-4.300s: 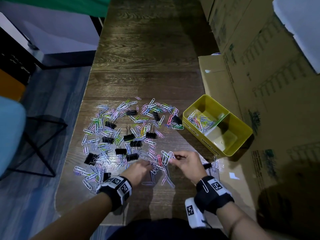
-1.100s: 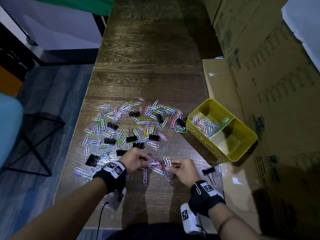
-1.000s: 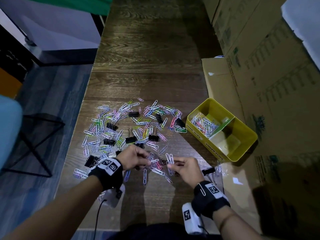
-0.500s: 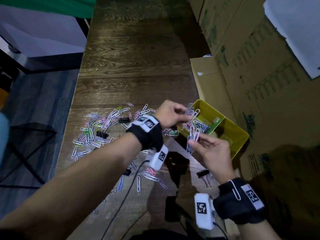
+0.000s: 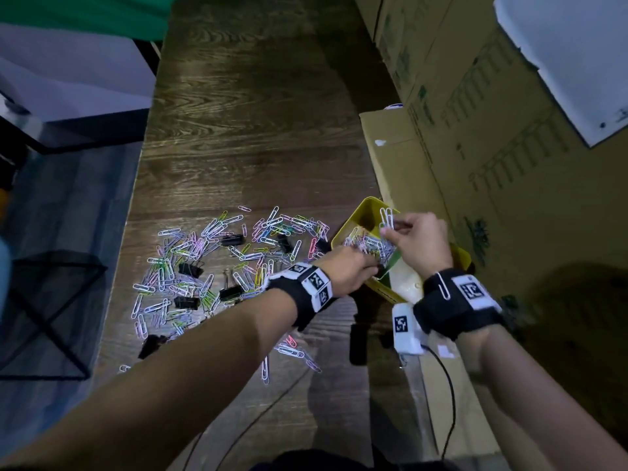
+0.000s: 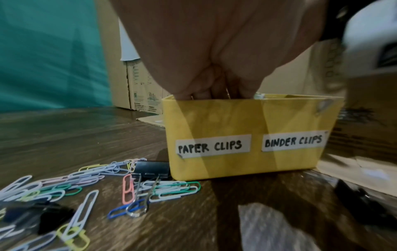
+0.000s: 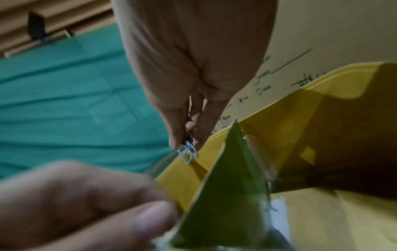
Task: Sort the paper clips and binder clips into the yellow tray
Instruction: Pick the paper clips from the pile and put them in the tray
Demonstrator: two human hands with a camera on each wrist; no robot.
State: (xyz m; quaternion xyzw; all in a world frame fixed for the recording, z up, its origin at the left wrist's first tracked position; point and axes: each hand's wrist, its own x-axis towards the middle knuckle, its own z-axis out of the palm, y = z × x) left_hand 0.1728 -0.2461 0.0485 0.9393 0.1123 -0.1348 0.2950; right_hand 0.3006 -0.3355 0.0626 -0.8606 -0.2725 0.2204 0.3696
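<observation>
The right hand [image 5: 419,241] pinches a few paper clips [image 5: 386,217] over the tray [image 5: 356,215]. The left hand [image 5: 346,271] reaches into the paper-clip side, fingers curled; whether it grips anything, I cannot tell. Half a second ago both hands held clips just short of the tray. More clips [image 5: 217,253] lie on the desk [image 5: 255,130].

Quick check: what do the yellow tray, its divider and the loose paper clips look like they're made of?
Tray: probably glossy plastic; smooth walls, rounded corners, soft sheen.
Divider: thin green sheet, likely card or plastic; flat, sharp-edged, blurred.
Paper clips: bent wire with a coloured coating, probably vinyl; pastel matte surface.
</observation>
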